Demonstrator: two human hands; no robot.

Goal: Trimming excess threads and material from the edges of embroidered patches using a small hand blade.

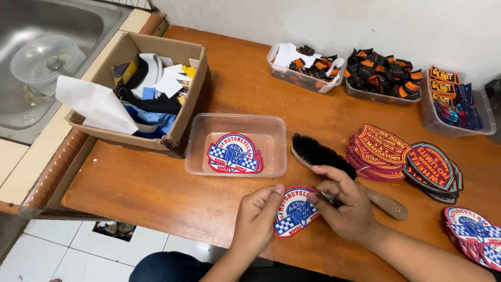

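Note:
My left hand (255,216) pinches the left edge of a round red, white and blue embroidered patch (295,213) held just above the front of the orange wooden table (156,193). My right hand (344,201) holds a small metal tool (327,197), apparently a snipper, its tip touching the patch's upper right edge. A clear plastic tray (236,145) just behind holds matching patches (234,153). A black-bristled wooden brush (334,166) lies behind my right hand.
Stacks of red and dark shield patches (402,159) lie at right, more round patches (474,232) at the front right corner. Three clear tubs (381,75) of patches line the wall. A cardboard box (141,89) of scraps stands left, beside a steel sink (47,57).

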